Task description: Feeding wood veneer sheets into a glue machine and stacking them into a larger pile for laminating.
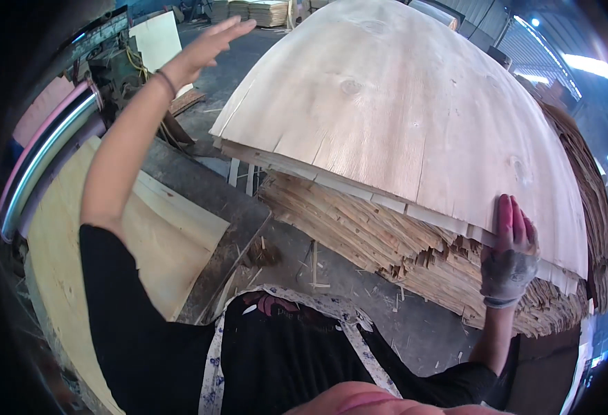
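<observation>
My bare left hand, a dark band at its wrist, is raised in the air left of a large pale veneer sheet, fingers stretched out. My right hand, in a grey glove with pinkish-red fingers showing, rests at the sheet's near right edge, fingers lying extended on it; its thumb is hidden. The sheet has knots and cracks and lies atop other pale layers, above a ragged-edged veneer stack.
A metal roller machine and light veneer sheets on a dark metal platform are at my left. Behind stand stacked boards. Darker sheets hang at the right. Scraps litter the floor.
</observation>
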Motion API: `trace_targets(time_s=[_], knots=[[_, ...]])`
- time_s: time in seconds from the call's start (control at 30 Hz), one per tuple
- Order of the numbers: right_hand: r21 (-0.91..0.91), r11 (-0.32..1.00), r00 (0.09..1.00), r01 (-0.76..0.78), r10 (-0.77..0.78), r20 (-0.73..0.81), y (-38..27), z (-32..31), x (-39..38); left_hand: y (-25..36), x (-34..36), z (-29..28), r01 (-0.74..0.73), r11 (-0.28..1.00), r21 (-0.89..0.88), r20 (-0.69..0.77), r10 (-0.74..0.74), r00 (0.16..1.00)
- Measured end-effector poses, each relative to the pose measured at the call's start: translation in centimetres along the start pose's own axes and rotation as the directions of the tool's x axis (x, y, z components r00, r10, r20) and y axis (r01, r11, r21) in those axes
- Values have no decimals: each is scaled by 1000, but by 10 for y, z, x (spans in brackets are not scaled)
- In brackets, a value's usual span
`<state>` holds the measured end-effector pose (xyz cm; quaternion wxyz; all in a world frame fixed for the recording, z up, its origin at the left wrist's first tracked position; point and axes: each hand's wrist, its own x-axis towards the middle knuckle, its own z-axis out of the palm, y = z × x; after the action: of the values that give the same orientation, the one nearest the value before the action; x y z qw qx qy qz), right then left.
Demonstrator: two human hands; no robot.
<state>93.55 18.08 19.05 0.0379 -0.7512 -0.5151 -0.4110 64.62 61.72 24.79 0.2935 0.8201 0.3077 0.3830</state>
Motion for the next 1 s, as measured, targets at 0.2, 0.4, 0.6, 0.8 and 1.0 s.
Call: trace_targets(time_s=[0.2,0.4,0.6,0.8,1.0], knots=[[532,810,798,-247,481,-363,-26,37,-71,-95,49,85,543,603,-584,506,-253,825],[521,-847,394,110,518,759,-26,62,-118,-118,59,101,604,538,-589,623,-175,763],[822,-453,676,-346,487,553,-10,112,-91,-133,49,129,361,788,-499,353,-195,915],[773,-629,503,-80,645,576,-5,186,-135,-155,-15,161,352,695,-627,354,-148,923],[-109,-886,606,450,213,766,-7,228,-199,-179,-2,201,573,251,-780,597,25,802]])
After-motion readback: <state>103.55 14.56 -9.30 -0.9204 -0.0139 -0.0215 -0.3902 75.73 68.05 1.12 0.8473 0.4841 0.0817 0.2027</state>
